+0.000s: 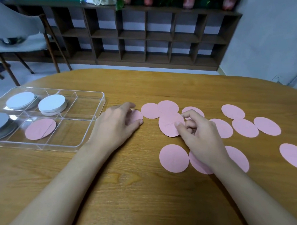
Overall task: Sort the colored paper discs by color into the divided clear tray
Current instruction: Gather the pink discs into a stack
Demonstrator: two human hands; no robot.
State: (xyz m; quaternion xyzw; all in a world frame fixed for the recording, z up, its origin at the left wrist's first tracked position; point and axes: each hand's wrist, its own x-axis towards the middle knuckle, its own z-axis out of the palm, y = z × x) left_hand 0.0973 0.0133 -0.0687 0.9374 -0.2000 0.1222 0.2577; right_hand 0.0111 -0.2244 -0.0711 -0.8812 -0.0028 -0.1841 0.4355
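A divided clear tray (90,126) lies at the left of the wooden table. Its compartments hold three stacks of pale grey-white discs (51,103) and one pink disc (40,129) in a front compartment. Several pink discs lie loose on the table to the right, such as one (174,158) near the front. My right hand (200,138) pinches a pink disc (168,126) between thumb and fingers, tilted off the table. My left hand (117,126) rests beside the tray with its fingers curled over another pink disc (137,115), which is mostly hidden; whether it is gripped is unclear.
The table's (138,190) rounded far edge runs across the middle of the view. Behind it stand a dark cubby shelf (146,36) with potted plants on top and a grey chair (17,38) at the left. More pink discs spread to the right edge (294,156).
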